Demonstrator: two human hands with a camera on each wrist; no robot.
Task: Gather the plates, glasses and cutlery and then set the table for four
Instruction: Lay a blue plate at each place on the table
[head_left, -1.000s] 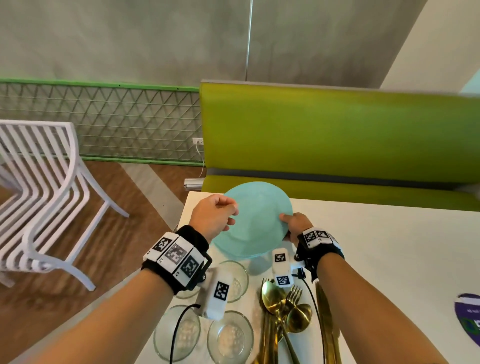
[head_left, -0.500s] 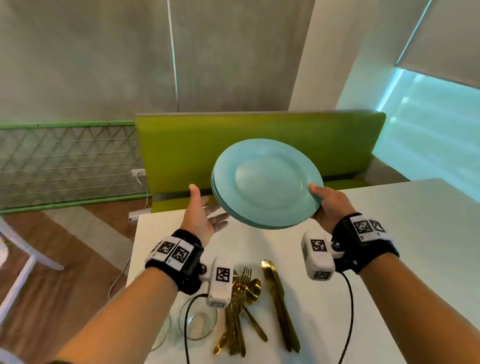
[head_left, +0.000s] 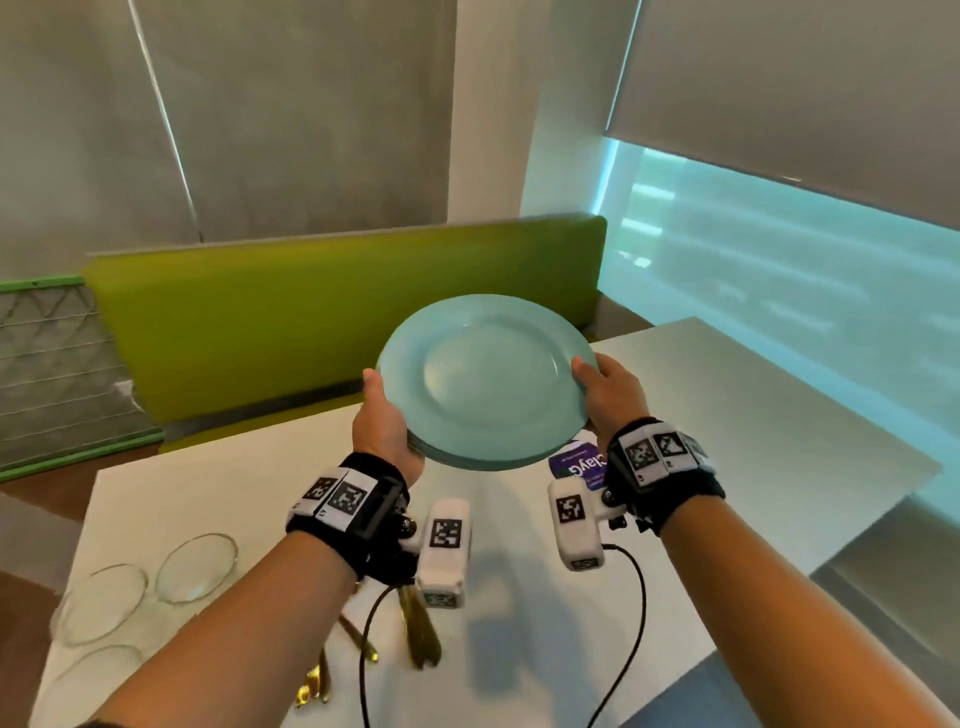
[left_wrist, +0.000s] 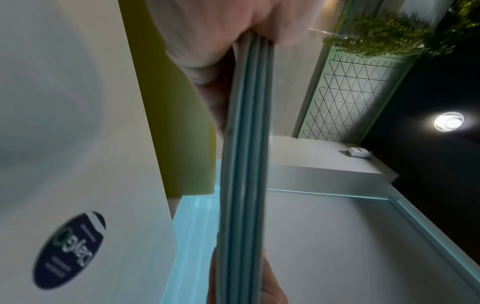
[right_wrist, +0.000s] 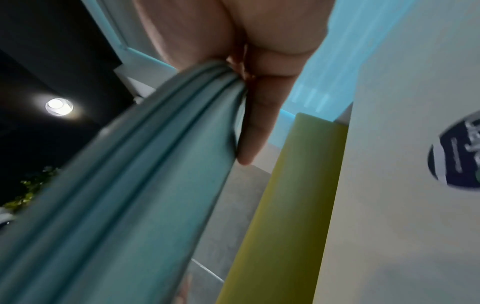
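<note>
A stack of pale teal plates (head_left: 485, 382) hangs in the air above the white table (head_left: 753, 431), in front of me. My left hand (head_left: 382, 415) grips its left rim, thumb on top. My right hand (head_left: 605, 387) grips the right rim the same way. The left wrist view shows the stack's edges (left_wrist: 244, 164) as several rims pressed together; the right wrist view shows the stack's rims (right_wrist: 135, 185) with my fingers (right_wrist: 255, 127) underneath. Clear glasses (head_left: 197, 566) stand at the table's near left. Gold cutlery (head_left: 418, 631) lies below my left wrist, partly hidden.
A green bench back (head_left: 337, 317) runs along the table's far side. A dark round sticker (head_left: 576, 462) sits on the table under the plates. A window with a grey blind (head_left: 779, 130) is on the right. A mesh fence (head_left: 47, 364) is at the far left.
The stack has been lifted off the table and carried to the right. My left hand, open beside the stack half a second ago, now grips its left rim. The view has swung right.
</note>
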